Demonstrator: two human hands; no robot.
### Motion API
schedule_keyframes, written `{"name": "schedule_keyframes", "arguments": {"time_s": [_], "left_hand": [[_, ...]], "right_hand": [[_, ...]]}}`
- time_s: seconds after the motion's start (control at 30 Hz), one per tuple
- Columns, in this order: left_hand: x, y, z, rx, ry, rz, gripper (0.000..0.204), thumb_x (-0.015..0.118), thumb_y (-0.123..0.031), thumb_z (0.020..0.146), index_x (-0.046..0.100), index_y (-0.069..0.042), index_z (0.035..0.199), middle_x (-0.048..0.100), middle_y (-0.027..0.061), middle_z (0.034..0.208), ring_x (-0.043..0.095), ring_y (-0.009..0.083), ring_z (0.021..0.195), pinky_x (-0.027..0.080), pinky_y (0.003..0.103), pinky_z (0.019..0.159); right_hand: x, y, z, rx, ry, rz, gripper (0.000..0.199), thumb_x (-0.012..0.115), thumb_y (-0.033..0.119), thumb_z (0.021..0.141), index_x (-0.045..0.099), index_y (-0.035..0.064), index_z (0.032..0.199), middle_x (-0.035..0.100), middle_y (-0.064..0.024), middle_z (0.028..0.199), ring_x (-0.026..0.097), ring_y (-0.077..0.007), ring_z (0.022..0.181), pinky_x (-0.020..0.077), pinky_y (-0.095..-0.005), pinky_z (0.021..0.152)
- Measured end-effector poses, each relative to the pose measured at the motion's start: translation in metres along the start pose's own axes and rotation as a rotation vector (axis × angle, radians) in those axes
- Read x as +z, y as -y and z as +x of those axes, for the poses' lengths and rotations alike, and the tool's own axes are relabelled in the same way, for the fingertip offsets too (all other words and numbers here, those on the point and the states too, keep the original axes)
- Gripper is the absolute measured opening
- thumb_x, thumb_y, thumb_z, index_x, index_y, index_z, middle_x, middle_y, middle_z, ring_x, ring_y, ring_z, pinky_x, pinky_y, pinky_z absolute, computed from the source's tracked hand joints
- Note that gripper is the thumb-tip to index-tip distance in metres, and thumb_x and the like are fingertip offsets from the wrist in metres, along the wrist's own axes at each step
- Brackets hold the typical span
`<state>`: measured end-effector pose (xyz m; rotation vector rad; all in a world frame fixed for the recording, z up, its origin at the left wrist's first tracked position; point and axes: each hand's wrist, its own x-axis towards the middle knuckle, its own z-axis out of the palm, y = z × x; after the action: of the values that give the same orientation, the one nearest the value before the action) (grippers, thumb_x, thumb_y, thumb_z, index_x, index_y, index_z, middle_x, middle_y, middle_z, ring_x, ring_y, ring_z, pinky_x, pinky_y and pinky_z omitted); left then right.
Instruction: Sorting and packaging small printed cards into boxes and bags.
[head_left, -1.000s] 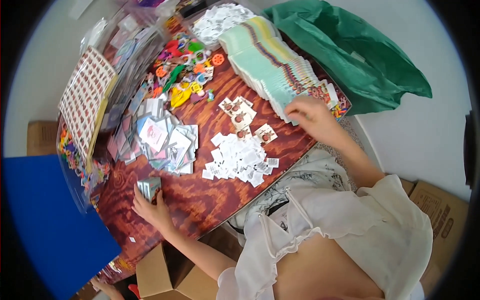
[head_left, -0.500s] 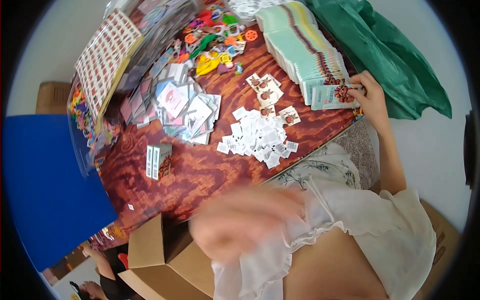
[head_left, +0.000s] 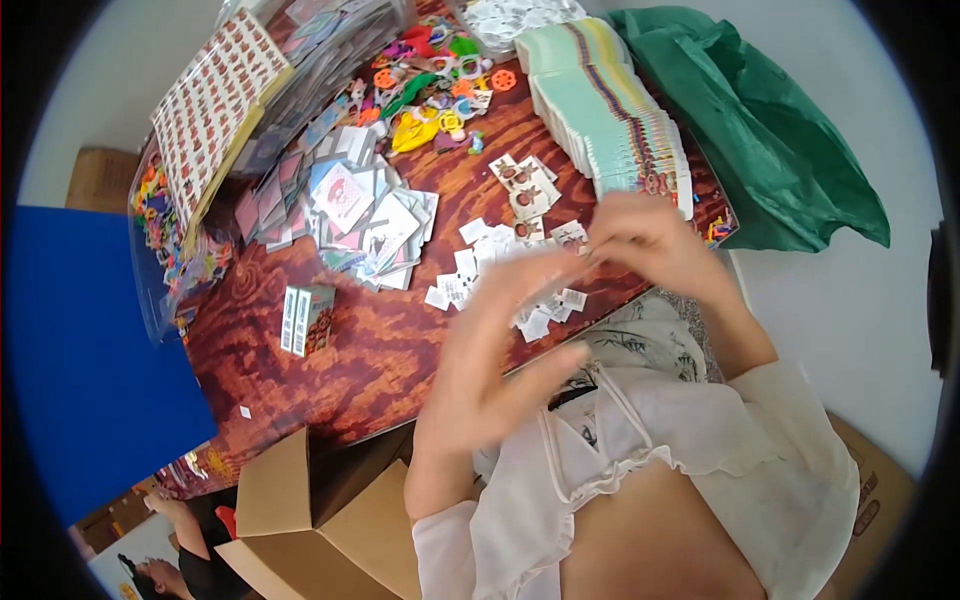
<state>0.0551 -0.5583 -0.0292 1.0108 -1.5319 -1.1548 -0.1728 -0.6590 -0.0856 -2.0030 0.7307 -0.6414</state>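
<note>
My right hand (head_left: 652, 248) is closed at the front end of a long row of flat pale-green cartons (head_left: 598, 120). Its fingers pinch a flat carton (head_left: 560, 286), seen nearly edge-on and mostly hidden by my hands. My left hand (head_left: 488, 365), blurred, is open with its thumb apart and its fingertips reaching toward the right hand. Beneath the hands lies a pile of small white printed slips (head_left: 465, 275), partly covered. Several small picture cards (head_left: 530, 185) lie just beyond it. Two erected small boxes (head_left: 307, 320) stand side by side on the left of the table.
Beyond lie a heap of square packets (head_left: 370, 215) and colourful plastic trinkets (head_left: 430, 115). A sticker-sheet stack (head_left: 215, 115) leans at the left. A green plastic bag (head_left: 740, 130) hangs at the right edge. An open cardboard box (head_left: 275, 490) stands below the near edge; another person (head_left: 195, 545) is at lower left.
My right hand has drawn a flat carton off the row's front, moving left and nearer. My left hand has risen from my lap area over the slips toward it.
</note>
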Motion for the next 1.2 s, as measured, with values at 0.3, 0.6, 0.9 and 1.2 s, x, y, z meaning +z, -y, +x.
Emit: {"name": "schedule_keyframes", "arguments": {"time_s": [0.3,0.6,0.9,1.2], "left_hand": [[0.001,0.096,-0.052,-0.567,0.111,-0.902,0.092,0.081,-0.044,0.074,0.041,0.005,0.141,0.062,0.0174,0.125,0.058,0.0277,0.12,0.044,0.039,0.105],[0.001,0.112,-0.061,-0.587,-0.086,-0.734,0.066,0.086,-0.012,0.067,0.058,0.003,0.125,0.067,0.0073,0.111,0.065,0.0143,0.099,0.052,0.031,0.088],[-0.001,0.102,-0.069,-0.376,-0.277,-0.763,0.065,0.078,-0.023,0.08,0.051,0.006,0.132,0.063,0.0197,0.123,0.068,0.0316,0.101,0.056,0.042,0.086],[0.06,0.115,0.004,-0.585,-0.13,-0.869,0.07,0.07,-0.015,0.089,0.033,0.0,0.147,0.058,0.0153,0.129,0.064,0.025,0.107,0.053,0.038,0.09]], "right_hand": [[0.033,0.045,0.035,-0.302,0.024,-0.093,0.018,0.073,0.01,0.078,0.066,0.0046,0.093,0.061,-0.0116,0.112,0.057,-0.0311,0.104,0.0464,-0.0392,0.085],[0.048,0.022,0.026,-0.135,0.137,0.009,0.022,0.079,0.015,0.074,0.065,0.0043,0.088,0.049,-0.0159,0.14,0.041,-0.0343,0.132,0.0318,-0.0473,0.108],[0.007,-0.039,-0.011,0.11,-0.638,-0.515,0.077,0.079,0.009,0.072,0.044,0.0006,0.14,0.044,-0.0183,0.145,0.039,-0.034,0.135,0.0318,-0.0407,0.112],[-0.022,-0.094,-0.034,0.352,-0.651,-0.161,0.116,0.085,0.005,0.062,0.016,0.0034,0.155,0.024,-0.0202,0.159,0.022,-0.031,0.147,0.019,-0.0377,0.119]]}}
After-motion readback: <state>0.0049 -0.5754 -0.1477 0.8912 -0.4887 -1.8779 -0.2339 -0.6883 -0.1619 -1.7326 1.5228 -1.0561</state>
